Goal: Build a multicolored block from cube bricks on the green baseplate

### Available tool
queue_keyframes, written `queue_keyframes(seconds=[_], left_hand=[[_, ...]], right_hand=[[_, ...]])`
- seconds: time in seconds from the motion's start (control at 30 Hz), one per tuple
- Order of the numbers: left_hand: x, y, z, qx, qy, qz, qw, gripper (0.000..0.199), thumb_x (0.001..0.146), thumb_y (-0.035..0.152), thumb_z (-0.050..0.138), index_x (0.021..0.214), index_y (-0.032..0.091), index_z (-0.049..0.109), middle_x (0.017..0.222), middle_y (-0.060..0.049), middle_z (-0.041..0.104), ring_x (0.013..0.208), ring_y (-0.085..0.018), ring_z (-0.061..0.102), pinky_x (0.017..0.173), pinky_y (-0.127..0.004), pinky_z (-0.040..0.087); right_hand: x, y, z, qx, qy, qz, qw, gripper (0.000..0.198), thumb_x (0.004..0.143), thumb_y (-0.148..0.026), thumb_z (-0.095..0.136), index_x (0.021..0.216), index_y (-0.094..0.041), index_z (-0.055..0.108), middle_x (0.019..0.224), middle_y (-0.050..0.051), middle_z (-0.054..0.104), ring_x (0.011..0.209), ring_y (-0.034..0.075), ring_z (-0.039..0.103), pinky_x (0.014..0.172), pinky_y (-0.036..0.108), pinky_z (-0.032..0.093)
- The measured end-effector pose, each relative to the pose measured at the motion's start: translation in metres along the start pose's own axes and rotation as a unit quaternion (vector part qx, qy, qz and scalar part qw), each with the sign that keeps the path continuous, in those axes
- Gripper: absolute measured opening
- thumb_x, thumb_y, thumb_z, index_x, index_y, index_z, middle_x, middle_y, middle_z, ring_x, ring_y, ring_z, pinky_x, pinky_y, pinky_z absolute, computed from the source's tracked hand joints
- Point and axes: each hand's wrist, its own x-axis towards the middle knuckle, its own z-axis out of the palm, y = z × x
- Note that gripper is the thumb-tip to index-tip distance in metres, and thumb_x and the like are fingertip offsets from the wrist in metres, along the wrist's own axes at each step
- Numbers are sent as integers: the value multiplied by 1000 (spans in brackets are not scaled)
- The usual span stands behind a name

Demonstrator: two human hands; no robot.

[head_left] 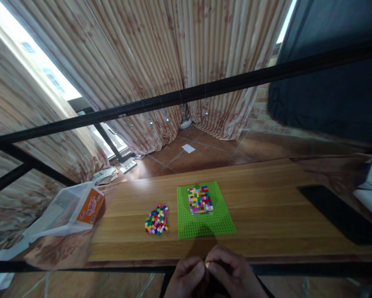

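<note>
At the table's near edge my left hand (187, 276) and my right hand (227, 270) are close together, both closed with thumb against fingers. A tiny pale orange spot shows at my right fingertips; I cannot make out what it is. Whatever may be in my left fingers is hidden. Beyond my hands lies a green studded baseplate (201, 229). On its upper part stands a rectangular block of many-coloured toy bricks (200, 200), several layers high. To the left, a loose pile of small coloured bricks (157, 220) rests on the wood.
The wooden board (254, 198) lies on a cloth-covered table. A clear plastic bin (58, 207) with an orange label stands at the left. A long black object (341, 215) lies to the right. A dark metal bar (179, 97) crosses behind the table, before curtains.
</note>
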Motion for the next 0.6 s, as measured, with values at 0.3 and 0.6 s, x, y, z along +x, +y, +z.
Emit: queue_keyframes(seconds=[0.3,0.6], left_hand=[[5,18,-12,161,153,83,972,51,75,66,58,70,16,60,57,2,48,53,-9,39,50,-22,28],[13,19,-41,169,222,102,955,50,69,66,63,65,16,59,57,4,41,56,-10,36,51,-21,29]], right_hand=[[79,20,-61,-57,229,43,971,30,80,-47,60,86,-20,72,80,5,70,73,20,63,70,32,50],[118,26,-55,-137,194,8,971,23,79,-41,58,78,-22,70,78,2,72,71,18,65,71,32,49]])
